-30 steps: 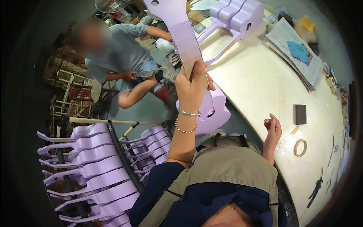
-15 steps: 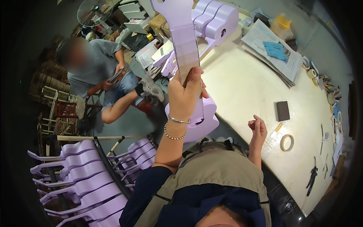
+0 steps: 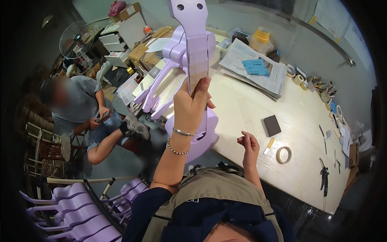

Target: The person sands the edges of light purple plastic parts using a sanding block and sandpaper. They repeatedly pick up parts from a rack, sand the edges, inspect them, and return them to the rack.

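In my left hand (image 3: 190,103) is an unstrung lavender ukulele (image 3: 189,12), gripped by the neck with my thumb across the front. Its headstock points away from me, two holes showing in it, and a smooth, pale strip covers the front of the neck. My hand and forearm hide part of the body, which hangs at the table's near left edge. My right hand (image 3: 250,148) is beside that edge, fingers loosely bent and nothing visible in them. Closest to it on the tabletop are a yellow-and-white stick (image 3: 269,145), a dark brown block (image 3: 272,126) and a tape roll (image 3: 284,155).
More lavender ukuleles (image 3: 175,46) lie at the table's far left; others hang on a rack (image 3: 80,205) at lower left. Newspapers (image 3: 252,86) and a yellow-lidded jar (image 3: 262,35) stand farther back. An airbrush-like black tool (image 3: 324,177) lies right. A seated person (image 3: 80,105) holds a phone.
My view has swung right and up, so the table and the seated person appear farther left. More of the headstock shows now. Both hands keep nearly the same pose.
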A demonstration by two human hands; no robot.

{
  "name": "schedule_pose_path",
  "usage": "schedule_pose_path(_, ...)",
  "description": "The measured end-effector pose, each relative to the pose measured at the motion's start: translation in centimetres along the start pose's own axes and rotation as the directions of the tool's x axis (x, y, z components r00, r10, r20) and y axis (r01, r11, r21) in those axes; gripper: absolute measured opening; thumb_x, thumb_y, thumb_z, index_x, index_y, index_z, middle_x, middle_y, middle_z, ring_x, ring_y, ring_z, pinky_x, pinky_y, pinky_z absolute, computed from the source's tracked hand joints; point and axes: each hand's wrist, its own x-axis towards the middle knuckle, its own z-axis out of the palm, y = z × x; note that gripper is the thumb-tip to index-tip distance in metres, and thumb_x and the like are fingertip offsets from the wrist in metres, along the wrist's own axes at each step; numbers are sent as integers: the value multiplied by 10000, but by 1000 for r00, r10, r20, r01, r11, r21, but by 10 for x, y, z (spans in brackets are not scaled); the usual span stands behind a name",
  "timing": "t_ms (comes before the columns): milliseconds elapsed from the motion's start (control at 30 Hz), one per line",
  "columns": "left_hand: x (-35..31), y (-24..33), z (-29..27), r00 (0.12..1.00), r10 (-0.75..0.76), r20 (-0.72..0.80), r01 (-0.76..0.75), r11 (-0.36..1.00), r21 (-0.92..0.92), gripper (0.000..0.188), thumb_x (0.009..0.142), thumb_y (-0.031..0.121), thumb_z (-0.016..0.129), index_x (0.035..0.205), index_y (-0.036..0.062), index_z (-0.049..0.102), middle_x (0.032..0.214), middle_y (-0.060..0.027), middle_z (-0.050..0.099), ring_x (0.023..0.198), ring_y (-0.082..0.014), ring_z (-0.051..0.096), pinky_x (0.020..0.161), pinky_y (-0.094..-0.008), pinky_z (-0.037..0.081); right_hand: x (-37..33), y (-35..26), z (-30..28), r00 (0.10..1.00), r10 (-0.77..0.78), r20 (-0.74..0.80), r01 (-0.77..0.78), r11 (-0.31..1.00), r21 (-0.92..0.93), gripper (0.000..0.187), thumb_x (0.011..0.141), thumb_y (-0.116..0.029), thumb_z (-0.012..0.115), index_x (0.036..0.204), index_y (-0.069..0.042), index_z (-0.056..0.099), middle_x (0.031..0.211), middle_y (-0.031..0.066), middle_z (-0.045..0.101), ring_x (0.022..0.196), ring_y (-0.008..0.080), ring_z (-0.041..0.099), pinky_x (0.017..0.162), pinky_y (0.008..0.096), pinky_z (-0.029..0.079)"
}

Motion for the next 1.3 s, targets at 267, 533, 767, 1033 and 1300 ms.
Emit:
schedule_pose_path(267, 16, 5, 17, 998, -8, 64, 8, 1000, -4, 488, 864, 451, 587, 895, -34, 548, 591, -31, 500, 462, -128, 570, 439, -223, 402, 13, -27, 12, 990, -131, 52, 132, 991, -34, 262, 945, -188, 495, 1052, 26, 602, 817, 72, 633, 815, 130, 597, 783, 271, 461)
schedule_pose_path(533, 34, -7, 27, 958, 84, 275, -6, 962, -273, 444, 840, 415, 633, 881, -16, 535, 618, -39, 533, 488, -144, 585, 434, -237, 427, 41, -73, 40, 827, -396, 399, 545, 740, -395, 766, 688, -323, 765, 1316, -57, 416, 1306, 156, 458, 1234, 294, 416, 1047, 427, 291)
schedule_pose_path(767, 52, -31, 39, 841, 289, 458, -114, 921, -372, 420, 784, 388, 643, 885, 3, 511, 650, -30, 536, 592, -111, 530, 671, -266, 467, 77, -116, 92, 571, -415, 708, 790, 513, -336, 961, 671, -346, 783, 1394, -39, 230, 1162, 226, 509, 1071, 363, 504, 964, 426, 368)
schedule_pose_path(1033, 69, 2, 21, 766, 624, 155, -617, 781, -97, 490, 824, 314, 674, 1119, -45, 519, 1059, -137, 575, 1030, -209, 520, 888, -318, 412, 85, -111, 109, 787, -317, 530, 611, 519, -598, 600, 751, -203, 667, 1196, -24, 305, 811, 125, 621, 742, 335, 621, 625, 408, 489)
schedule_pose_path(1300, 73, 40, 9, 815, 544, 198, -560, 828, 33, 289, 794, 102, 710, 1004, -43, 574, 899, -83, 638, 828, -120, 612, 770, -238, 494, 76, -102, 118, 793, -390, 468, 606, 426, -672, 625, 747, -142, 690, 1211, -27, 288, 826, 57, 593, 615, 232, 602, 558, 337, 483)
